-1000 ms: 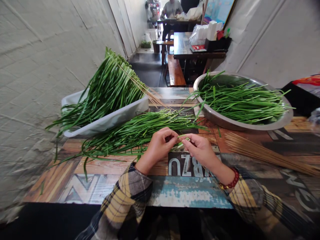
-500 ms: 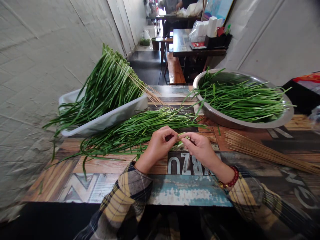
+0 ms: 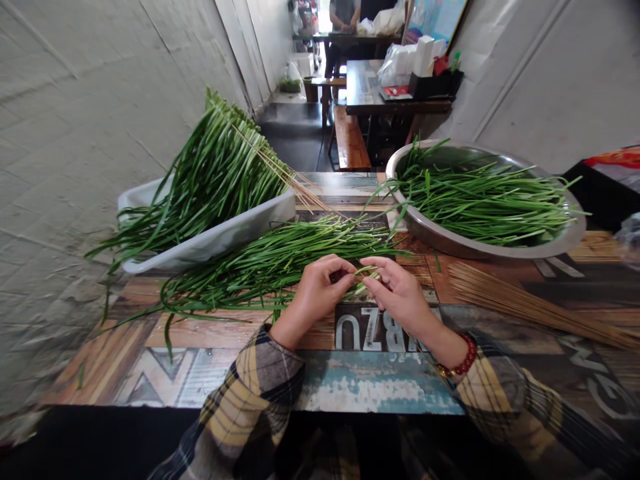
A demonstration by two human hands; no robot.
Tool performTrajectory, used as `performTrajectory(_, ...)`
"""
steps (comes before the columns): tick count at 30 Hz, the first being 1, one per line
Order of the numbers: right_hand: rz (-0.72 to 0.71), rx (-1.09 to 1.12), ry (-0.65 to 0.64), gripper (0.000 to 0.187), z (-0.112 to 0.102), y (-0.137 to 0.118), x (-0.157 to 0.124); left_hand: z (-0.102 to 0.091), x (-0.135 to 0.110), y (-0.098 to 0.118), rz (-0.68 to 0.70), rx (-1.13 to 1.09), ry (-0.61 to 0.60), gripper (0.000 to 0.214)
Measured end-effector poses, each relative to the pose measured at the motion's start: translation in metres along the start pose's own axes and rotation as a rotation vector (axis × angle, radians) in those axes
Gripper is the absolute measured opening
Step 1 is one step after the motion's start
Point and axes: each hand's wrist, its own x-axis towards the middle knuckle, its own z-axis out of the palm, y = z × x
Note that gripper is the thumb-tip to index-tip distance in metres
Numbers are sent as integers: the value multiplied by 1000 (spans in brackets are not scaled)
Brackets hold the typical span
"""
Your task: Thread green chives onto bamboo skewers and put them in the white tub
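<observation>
My left hand (image 3: pixel 323 287) pinches a few garlic chives (image 3: pixel 367 272) between thumb and fingertips, their pale stem ends pointing right. Around those ends curl the thumb and forefinger of my right hand (image 3: pixel 397 290), a small gap showing between them; its other fingers are partly hidden. Just beyond both hands, a loose pile of garlic chives (image 3: pixel 250 260) lies across the table. At the left, a white plastic tray (image 3: pixel 225 237) holds a thick row of chives (image 3: pixel 220 167) threaded on thin skewers (image 3: pixel 280 170), whose ends stick out to the right.
A steel basin (image 3: pixel 475 250) of loose garlic chives stands at the back right. Below it, a bundle of bamboo skewers (image 3: pixel 530 303) lies on the patterned table (image 3: pixel 380 380). White walls flank both sides. Farther off are a bench (image 3: pixel 350 137), another table (image 3: pixel 370 87) and a person (image 3: pixel 345 17).
My right forefinger and thumb have parted slightly at the chive ends, showing more of the stems. My left hand stays almost still. The person in the background has shifted.
</observation>
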Motion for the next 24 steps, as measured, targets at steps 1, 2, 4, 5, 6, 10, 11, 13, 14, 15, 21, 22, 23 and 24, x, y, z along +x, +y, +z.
performTrajectory(1, -12, -13, -1, 32, 0, 0, 0, 0, 0, 0, 0, -1, -1, 9)
performTrajectory(2, -24, -27, 0, 31, 0, 1, -1, 0, 0, -1, 2, -1, -5, 9)
performTrajectory(4, -40, -54, 8, 29, 1, 1, -2, 0, 0, -2, 10, 1, -17, 10)
performTrajectory(5, -45, -66, 11, 28, 1, 1, -2, 0, 0, -3, 14, 3, -25, 10)
performTrajectory(6, -49, -77, 13, 27, 1, 1, -2, 0, 0, -3, 17, 7, -32, 11)
performTrajectory(10, -59, -109, 16, 23, 2, 2, -2, -1, -1, -1, 29, 18, -52, 14)
performTrajectory(11, -62, -112, 18, 22, 2, 3, -2, -1, -1, -1, 33, 16, -56, 14)
performTrajectory(13, -67, -109, 27, 21, 2, 5, -2, -1, -1, 0, 41, 9, -65, 14)
performTrajectory(14, -67, -106, 32, 20, 2, 6, -2, -1, -1, 0, 43, 6, -69, 14)
performTrajectory(15, -66, -104, 34, 20, 2, 7, -1, -1, -1, -1, 45, 4, -72, 14)
performTrajectory(21, -50, -112, 53, 16, 3, 11, 2, 1, -1, -2, 62, -5, -100, 14)
performTrajectory(22, -46, -105, 53, 16, 3, 11, 2, 1, -2, -2, 69, -7, -112, 14)
performTrajectory(23, -41, -93, 47, 16, 3, 10, 3, 1, -2, -1, 75, -9, -127, 15)
performTrajectory(24, -35, -78, 37, 16, 3, 10, 3, 0, -2, 0, 82, -13, -144, 15)
